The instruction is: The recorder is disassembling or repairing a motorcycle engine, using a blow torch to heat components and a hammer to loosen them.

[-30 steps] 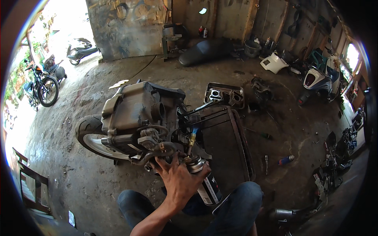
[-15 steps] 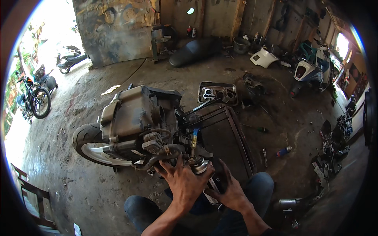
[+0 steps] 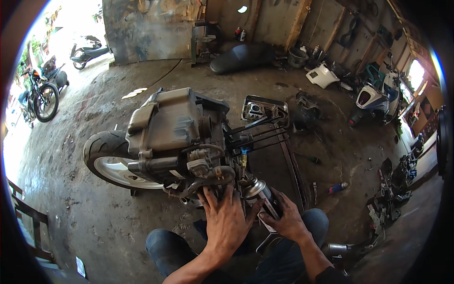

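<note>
My right hand (image 3: 288, 220) is wrapped round the side of a gas torch, a silver and dark canister (image 3: 259, 190) tilted away from me. Its brass-coloured nozzle (image 3: 244, 160) has a blue end pointing toward the engine; whether that blue is a flame I cannot tell. My left hand (image 3: 224, 220) has its fingers stretched out and spread against the near side of a scooter's engine unit (image 3: 198, 168), below a thick curved hose (image 3: 222, 176). Its thumb lies by the canister. The unit carries a dusty brown airbox (image 3: 170, 118) and a rear wheel (image 3: 106, 163).
Beyond the engine lies a metal tray (image 3: 265, 110) of engine parts. A screwdriver (image 3: 312, 160), a socket tool (image 3: 315, 193) and a blue spray can (image 3: 337, 188) lie on the floor at right. Loose parts (image 3: 388, 199) are heaped farther right. A motorcycle seat (image 3: 243, 57) lies far back.
The canister has tilted and shows more of its side. My left fingers have straightened along the engine's near side. The view has shifted slightly.
</note>
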`<state>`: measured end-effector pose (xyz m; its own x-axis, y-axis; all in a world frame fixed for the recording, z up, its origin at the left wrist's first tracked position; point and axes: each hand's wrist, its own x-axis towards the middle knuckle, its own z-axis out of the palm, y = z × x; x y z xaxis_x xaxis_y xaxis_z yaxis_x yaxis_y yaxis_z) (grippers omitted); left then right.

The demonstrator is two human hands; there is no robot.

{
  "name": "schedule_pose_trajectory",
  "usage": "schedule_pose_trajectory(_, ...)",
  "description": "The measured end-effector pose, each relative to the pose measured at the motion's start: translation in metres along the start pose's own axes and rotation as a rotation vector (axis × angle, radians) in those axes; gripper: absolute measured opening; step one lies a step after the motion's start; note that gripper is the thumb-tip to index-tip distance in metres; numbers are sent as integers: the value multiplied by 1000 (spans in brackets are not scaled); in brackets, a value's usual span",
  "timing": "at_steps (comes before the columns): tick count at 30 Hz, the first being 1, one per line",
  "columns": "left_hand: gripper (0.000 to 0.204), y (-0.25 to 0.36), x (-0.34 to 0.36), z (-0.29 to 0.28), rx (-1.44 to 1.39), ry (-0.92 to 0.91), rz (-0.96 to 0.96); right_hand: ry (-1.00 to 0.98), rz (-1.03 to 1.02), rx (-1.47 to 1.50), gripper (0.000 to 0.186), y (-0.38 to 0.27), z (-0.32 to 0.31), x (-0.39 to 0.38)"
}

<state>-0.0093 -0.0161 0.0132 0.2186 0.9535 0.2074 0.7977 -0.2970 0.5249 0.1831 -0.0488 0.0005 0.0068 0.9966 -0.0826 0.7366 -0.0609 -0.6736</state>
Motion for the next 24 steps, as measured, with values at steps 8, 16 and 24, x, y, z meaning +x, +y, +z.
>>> schedule_pose_trajectory(8,64,0,-3,-2,-33,35,22,-44,37,83,80,-24,-14,9)
schedule_pose_trajectory(16,60,0,-3,-1,-2,46,53,-38,36,38,80,-24,-12,13)
schedule_pose_trajectory(24,53,2,-4,5,66,78,53,-16,25,-3,81,-17,-5,13)
